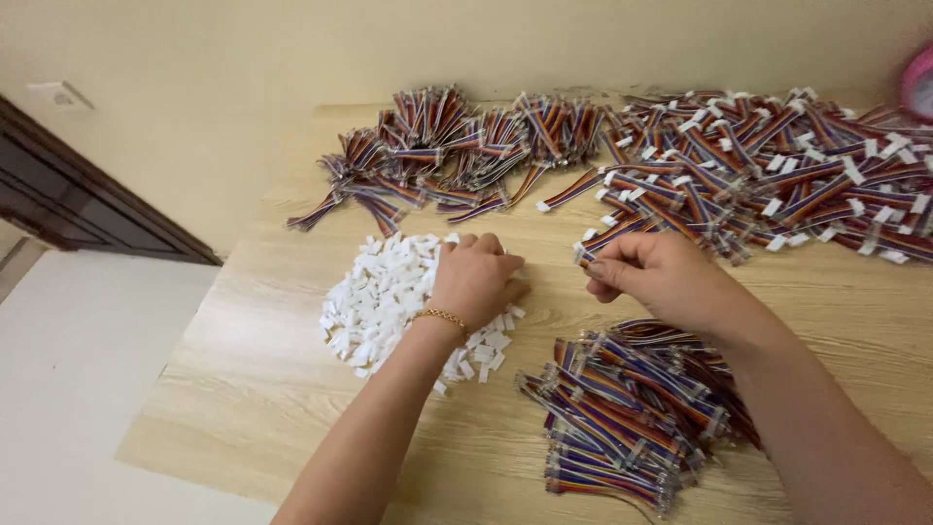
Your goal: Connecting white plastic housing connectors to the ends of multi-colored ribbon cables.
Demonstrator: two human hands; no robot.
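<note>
Head view, only one: left hand (pixel 473 277) rests knuckles-up on the heap of small white plastic connector housings (pixel 389 292) at the left-centre of the desk (pixel 243 379), fingers (pixel 486 245) curled shut into the pile, apparently pinching one housing, though the piece itself is hidden under the hand. Right hand (pixel 651 272) hovers just right of it, fingers pinched closed on the end of one rainbow ribbon cable (pixel 607 231), its white-tipped end sticking out to the left toward the left hand. Judgement on the step: it looks like mating a housing to a cable end; best done by keeping the cable end flat and untwisted, lifting out a single housing clear of the heap, lining up the open side with the wire row and pushing straight, not at an angle. Risk: grabbing two housings or scattering the heap. Counts: two hands, one gold bracelet (pixel 439 316) on the left wrist, one heap of housings, far too many to count. Three cable piles: bundled cables (pixel 457 146) at the back left, loose cables with white ends (pixel 777 165) at the back right, and a stack of cables (pixel 632 408) under the right forearm; individual cables uncountable. One pink object (pixel 918 83) at the right edge, cropped, kind unclear.
</note>
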